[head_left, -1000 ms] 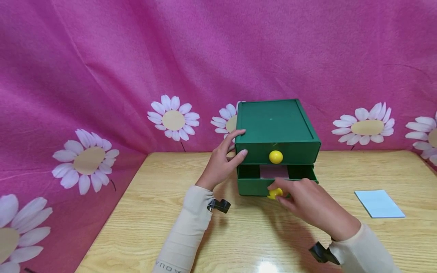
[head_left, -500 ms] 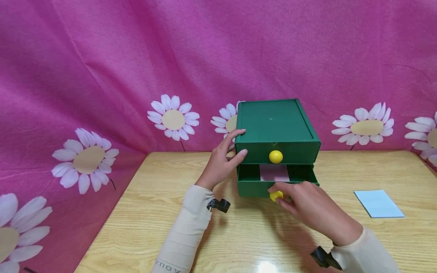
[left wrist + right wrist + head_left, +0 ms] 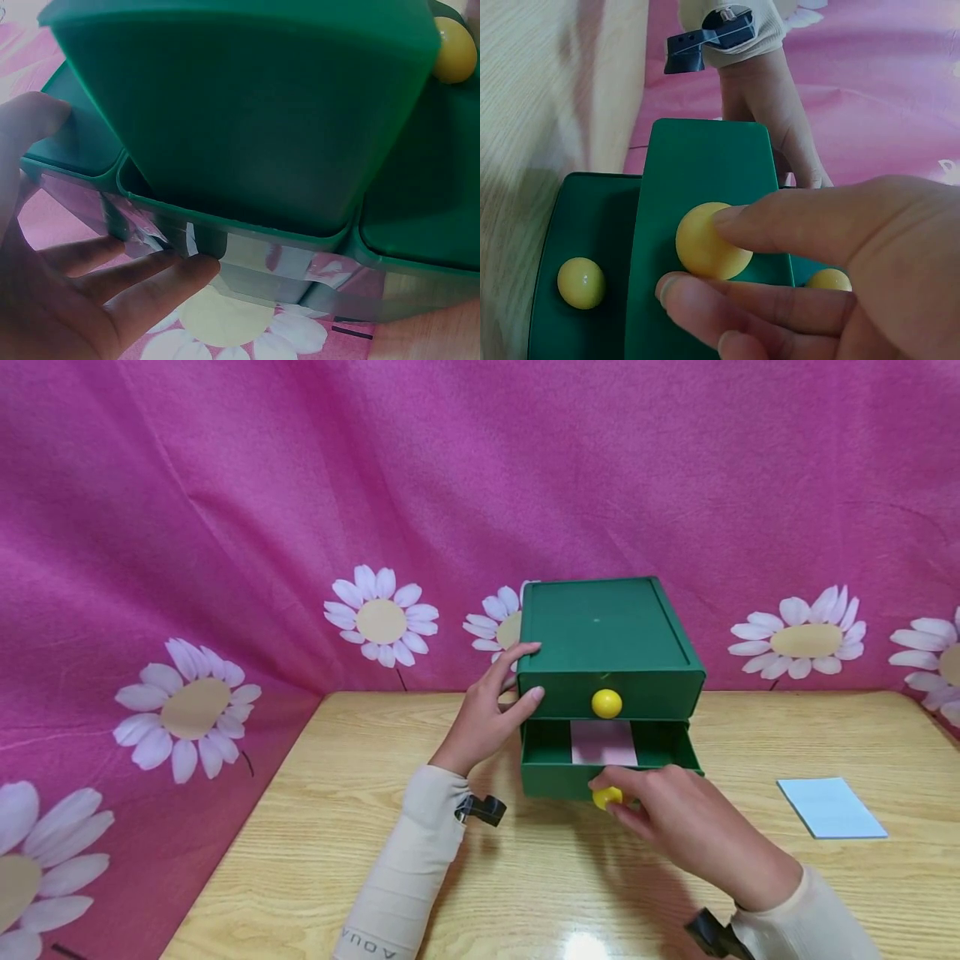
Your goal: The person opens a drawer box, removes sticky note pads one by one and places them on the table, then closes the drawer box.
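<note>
A small green chest of drawers stands on the table, its top drawer in. Below it, a drawer is pulled partly out, with a pink paper inside. My right hand pinches this drawer's round yellow knob between thumb and fingers. My left hand rests on the chest's left side, thumb at the front edge and index finger at the top edge; in the left wrist view its fingers lie fairly straight against the side. The right wrist view shows a lower drawer with its own knob.
A light blue square pad lies on the wooden table, right of the chest. Behind hangs a pink cloth printed with white daisies, close to the back of the chest.
The drawer has slid further out toward me, with my right hand on its knob, and more of the pink paper shows. My left hand has stayed in place.
</note>
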{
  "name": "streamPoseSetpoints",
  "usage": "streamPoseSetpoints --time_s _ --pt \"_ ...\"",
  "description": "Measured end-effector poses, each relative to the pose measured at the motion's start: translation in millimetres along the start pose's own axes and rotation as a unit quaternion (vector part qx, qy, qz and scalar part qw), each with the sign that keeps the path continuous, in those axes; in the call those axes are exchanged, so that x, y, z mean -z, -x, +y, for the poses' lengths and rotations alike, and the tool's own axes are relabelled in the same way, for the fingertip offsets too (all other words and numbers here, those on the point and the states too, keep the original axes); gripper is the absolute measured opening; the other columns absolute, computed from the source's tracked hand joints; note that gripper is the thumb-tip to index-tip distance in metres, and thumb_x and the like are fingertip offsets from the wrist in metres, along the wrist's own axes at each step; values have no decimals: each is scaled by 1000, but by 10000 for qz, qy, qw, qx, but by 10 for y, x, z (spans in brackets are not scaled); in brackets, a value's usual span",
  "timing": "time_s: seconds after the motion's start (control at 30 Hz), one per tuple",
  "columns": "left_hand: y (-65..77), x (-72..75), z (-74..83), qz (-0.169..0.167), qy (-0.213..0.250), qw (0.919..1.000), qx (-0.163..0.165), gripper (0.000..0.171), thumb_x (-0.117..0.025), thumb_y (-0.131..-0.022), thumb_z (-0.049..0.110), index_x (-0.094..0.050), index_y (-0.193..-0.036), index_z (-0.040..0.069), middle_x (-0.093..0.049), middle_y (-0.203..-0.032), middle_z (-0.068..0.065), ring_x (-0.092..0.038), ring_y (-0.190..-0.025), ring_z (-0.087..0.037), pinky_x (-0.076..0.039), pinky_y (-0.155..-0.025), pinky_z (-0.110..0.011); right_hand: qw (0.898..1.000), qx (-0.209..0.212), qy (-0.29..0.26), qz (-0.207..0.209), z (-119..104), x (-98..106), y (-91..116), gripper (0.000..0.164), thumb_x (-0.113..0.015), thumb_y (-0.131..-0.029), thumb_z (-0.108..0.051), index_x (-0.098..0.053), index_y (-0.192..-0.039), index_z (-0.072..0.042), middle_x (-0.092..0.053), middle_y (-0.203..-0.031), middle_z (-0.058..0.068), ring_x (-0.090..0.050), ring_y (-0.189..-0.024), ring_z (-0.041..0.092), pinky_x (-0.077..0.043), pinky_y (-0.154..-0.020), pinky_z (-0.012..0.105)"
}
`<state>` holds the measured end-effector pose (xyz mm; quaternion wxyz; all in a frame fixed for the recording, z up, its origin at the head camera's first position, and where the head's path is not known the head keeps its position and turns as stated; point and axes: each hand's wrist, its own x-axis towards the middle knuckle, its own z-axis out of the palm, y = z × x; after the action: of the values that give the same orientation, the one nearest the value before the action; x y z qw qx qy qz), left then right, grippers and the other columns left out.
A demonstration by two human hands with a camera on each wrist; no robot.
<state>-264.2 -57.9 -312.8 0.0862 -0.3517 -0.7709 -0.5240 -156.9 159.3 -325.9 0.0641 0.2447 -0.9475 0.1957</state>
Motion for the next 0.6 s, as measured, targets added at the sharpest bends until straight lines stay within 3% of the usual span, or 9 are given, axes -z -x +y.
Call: streamPoseSetpoints --time_s 0.6 --pt "-1 0 5 35 -64 10000 52 52 -55 -89 18 -35 -137 22 -30 -143 0 -48 -116 -28 -50 -80 -34 9998 209 64 21 -33 1 64 25 -71 -77 -15 -61 -94 -31 -57 -71 -19 -46 -57 -5 -44 -53 18"
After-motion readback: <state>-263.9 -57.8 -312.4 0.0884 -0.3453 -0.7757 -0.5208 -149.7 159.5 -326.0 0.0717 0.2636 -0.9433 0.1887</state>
